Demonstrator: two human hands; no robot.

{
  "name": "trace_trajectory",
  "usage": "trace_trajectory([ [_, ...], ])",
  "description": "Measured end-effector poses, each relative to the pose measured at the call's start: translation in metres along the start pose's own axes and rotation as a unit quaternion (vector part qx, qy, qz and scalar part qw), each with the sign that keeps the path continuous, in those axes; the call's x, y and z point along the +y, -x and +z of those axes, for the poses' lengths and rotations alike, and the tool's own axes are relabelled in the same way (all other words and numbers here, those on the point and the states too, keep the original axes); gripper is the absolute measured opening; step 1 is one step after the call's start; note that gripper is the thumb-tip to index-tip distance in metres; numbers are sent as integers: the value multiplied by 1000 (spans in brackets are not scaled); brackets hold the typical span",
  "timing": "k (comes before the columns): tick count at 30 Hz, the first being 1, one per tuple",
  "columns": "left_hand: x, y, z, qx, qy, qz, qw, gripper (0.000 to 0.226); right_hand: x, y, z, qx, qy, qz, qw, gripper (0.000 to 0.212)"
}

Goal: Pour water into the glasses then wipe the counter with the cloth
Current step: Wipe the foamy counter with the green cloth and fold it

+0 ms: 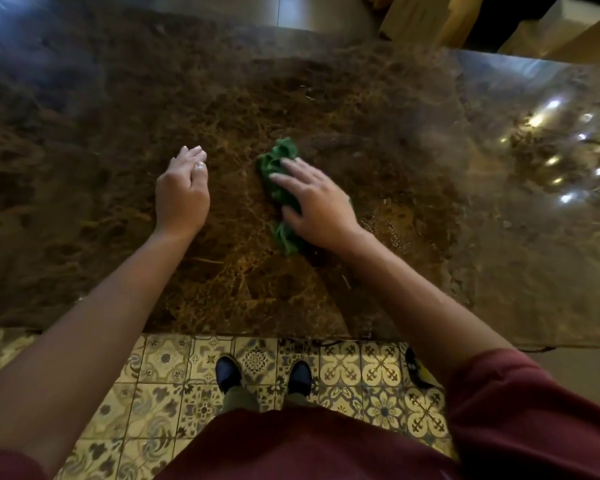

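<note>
My right hand presses spread fingers flat on the crumpled green cloth, mid brown marble worktop; left hand open, empty. I'd wipe rightward with steady overlapping strokes.

1 green cloth, 1 counter, 2 hands, 2 shoes

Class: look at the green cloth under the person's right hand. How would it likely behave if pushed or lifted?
The green cloth lies bunched and creased, so it is probably floppy and would droop if lifted. Under the flat right hand it likely slides easily on the glossy counter.
</note>
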State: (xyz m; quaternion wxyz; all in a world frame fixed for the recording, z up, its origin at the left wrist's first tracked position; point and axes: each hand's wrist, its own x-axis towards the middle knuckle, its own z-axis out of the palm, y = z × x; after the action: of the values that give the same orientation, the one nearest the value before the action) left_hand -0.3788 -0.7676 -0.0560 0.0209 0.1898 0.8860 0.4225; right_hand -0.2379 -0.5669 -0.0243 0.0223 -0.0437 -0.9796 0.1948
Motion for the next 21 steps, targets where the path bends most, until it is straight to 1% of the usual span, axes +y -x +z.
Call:
trace_trajectory([
  [3,0,0,-2,4,9,-1,1000,42,-39,46,17,-32,-36,-109,993,54],
  [5,0,-1,-2,-6,-11,9,1000,42,-60,83,27,-53,-59,-143,986,50],
  [7,0,-1,1,-24,-51,24,998,42,-69,116,31,-61,-80,-158,982,47],
  [10,0,0,5,-35,-109,49,992,42,-69,144,26,-67,-129,-148,978,42],
  [15,0,2,8,-56,-187,70,978,50,-55,167,4,-94,-258,-67,959,35],
  [16,1,2,9,-65,-209,72,973,53,-48,173,-2,-83,-279,-43,956,34],
  [17,1,2,10,-75,-234,74,966,56,-40,176,-11,-54,-305,-8,951,35],
  [19,2,1,11,-90,-275,73,954,62,-15,173,-28,47,-334,62,939,37],
  [21,0,2,12,-97,-292,74,949,66,17,157,-43,150,-299,116,935,37],
])
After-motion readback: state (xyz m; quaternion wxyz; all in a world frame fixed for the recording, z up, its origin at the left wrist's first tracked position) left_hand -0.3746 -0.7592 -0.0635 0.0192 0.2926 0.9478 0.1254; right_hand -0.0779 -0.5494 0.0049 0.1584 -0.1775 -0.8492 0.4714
